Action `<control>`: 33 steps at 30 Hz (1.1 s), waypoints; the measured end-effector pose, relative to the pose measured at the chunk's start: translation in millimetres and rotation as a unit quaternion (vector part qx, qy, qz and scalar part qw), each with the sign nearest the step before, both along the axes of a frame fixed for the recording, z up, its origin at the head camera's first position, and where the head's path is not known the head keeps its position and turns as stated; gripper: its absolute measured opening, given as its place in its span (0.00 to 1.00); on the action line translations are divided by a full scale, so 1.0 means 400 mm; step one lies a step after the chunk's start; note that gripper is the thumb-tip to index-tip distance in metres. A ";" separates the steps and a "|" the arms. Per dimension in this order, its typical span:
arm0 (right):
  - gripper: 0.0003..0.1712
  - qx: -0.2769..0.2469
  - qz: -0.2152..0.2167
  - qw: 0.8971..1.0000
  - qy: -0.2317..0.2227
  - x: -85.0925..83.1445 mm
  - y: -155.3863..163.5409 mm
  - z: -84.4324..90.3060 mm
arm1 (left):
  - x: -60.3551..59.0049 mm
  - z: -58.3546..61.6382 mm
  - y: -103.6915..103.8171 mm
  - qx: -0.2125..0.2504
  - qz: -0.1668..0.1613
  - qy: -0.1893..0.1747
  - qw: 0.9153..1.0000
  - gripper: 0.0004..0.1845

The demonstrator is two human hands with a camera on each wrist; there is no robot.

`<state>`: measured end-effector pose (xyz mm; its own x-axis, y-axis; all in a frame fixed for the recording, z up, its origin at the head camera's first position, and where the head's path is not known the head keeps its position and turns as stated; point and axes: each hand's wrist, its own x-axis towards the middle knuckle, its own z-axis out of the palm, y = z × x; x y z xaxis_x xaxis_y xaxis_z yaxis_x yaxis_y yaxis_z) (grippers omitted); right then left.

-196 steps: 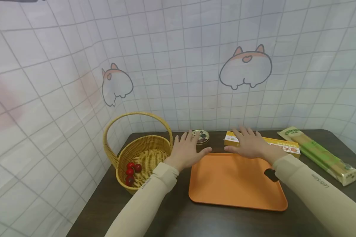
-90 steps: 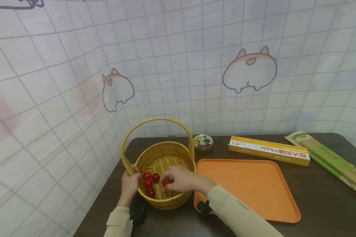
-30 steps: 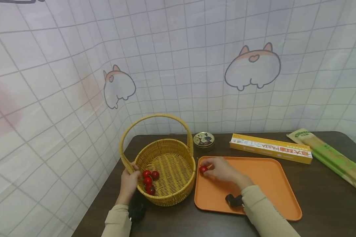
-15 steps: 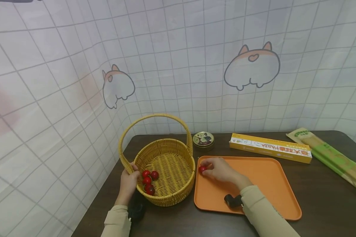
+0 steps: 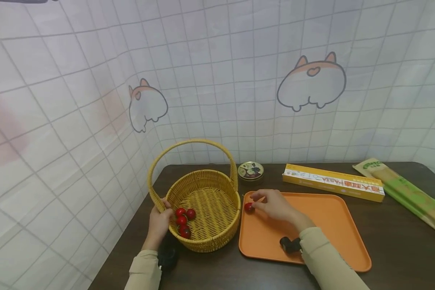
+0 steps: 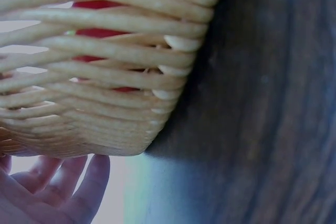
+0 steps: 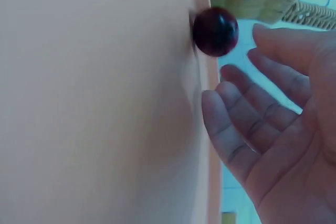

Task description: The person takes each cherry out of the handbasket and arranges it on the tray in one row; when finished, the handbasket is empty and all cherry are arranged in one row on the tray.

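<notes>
Our right hand (image 5: 273, 205), fingers relaxed & released, sits just beside small round red cherry tomato (image 5: 248, 207) on flat orange plastic tray (image 5: 326, 229); left hand (image 5: 158, 223) grips woven yellow wicker basket (image 5: 206, 237) rim.

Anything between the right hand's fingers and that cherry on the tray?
Nothing. In the right wrist view the right hand is open, its fingertips just apart from the cherry; only the orange tray rim shows in the gap.

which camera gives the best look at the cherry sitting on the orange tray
The right wrist view: the cherry fills the frame close up, clear of the right hand, at the tray edge. The head view shows it small; the left wrist view misses it.
</notes>
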<state>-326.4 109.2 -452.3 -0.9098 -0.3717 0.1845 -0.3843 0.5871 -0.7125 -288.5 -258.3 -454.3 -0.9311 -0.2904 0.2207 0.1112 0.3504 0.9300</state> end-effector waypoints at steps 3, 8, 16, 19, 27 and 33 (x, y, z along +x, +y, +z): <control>0.14 -0.002 -0.006 1.000 0.020 0.006 0.000 0.024 | 0.002 0.000 0.000 -0.003 0.002 0.000 1.000 0.07; 0.11 -0.038 -0.008 0.997 0.072 0.034 -0.026 0.084 | -0.001 0.003 -0.002 -0.004 0.004 -0.002 1.000 0.07; 0.10 -0.111 0.039 0.985 0.125 0.100 -0.117 0.137 | 0.003 0.010 -0.002 0.007 -0.005 -0.009 1.000 0.08; 0.10 -0.106 0.082 0.983 0.127 0.119 -0.150 0.134 | 0.005 0.010 -0.001 0.013 -0.002 -0.016 1.000 0.08; 0.11 -0.046 0.136 0.985 0.092 0.152 -0.237 0.104 | 0.006 0.004 0.002 0.011 0.014 -0.019 1.000 0.07; 0.14 0.050 0.130 0.985 0.102 0.156 -0.326 0.098 | 0.003 0.014 0.005 0.011 0.016 -0.022 1.000 0.07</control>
